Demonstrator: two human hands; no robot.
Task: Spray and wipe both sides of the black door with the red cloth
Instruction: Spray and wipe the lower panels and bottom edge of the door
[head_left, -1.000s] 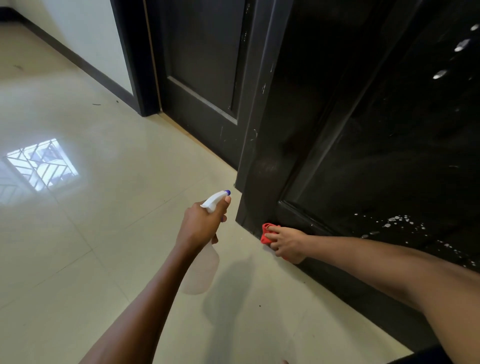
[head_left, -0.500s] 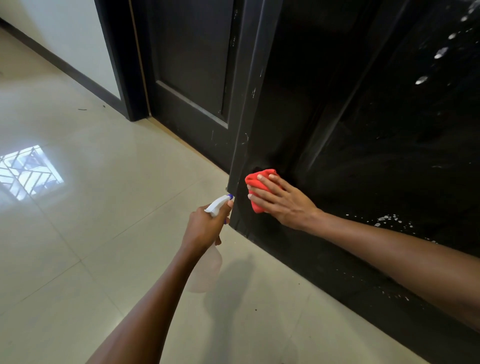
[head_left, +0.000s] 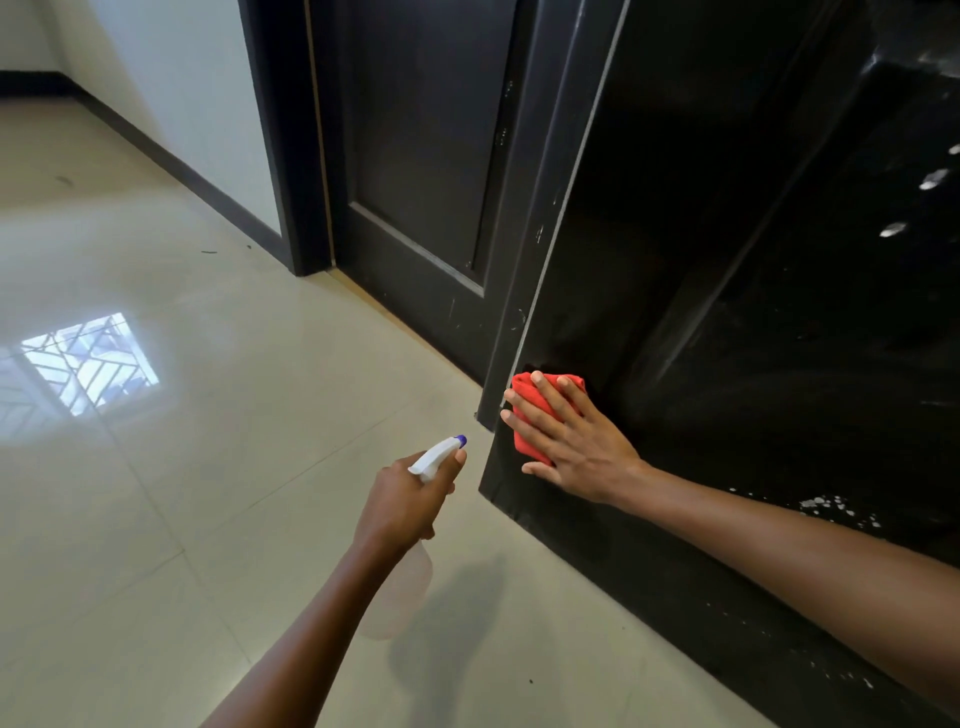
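— Presumably the red cloth (head_left: 535, 415) is soft and light; how is it being held?

— It is folded into a thick pad and pressed flat against the black door (head_left: 727, 312) by the right hand (head_left: 576, 447). The fingers (head_left: 540, 402) are straight and slightly spread over it, not curled round it. A limp, light thing like this is judged to bunch or slip under the palm on a glossy face, so it is best kept folded and held down across its middle.

— And where is it placed?

— Low on the door, just beside the door's free vertical edge and a little above the bottom corner. Its long axis runs roughly up and down the door, tilted slightly, with the fingertips pointed toward the door's edge.

— What is to be said of the door itself?

— It is stiff and heavy by the look of it, and shiny. It stands ajar, its edge turned toward the camera. White droplets (head_left: 826, 506) are seen on the lower panel to the right, and a few higher up, so that part is judged not yet wiped.

— And the other hand?

— The spray bottle (head_left: 436, 457) is gripped at the neck by the left hand (head_left: 402, 499), the fingers curled round it. The nozzle is pointed toward the door's lower corner, and the pale body hangs below over the tiled floor (head_left: 208, 467). How full it is cannot be told.
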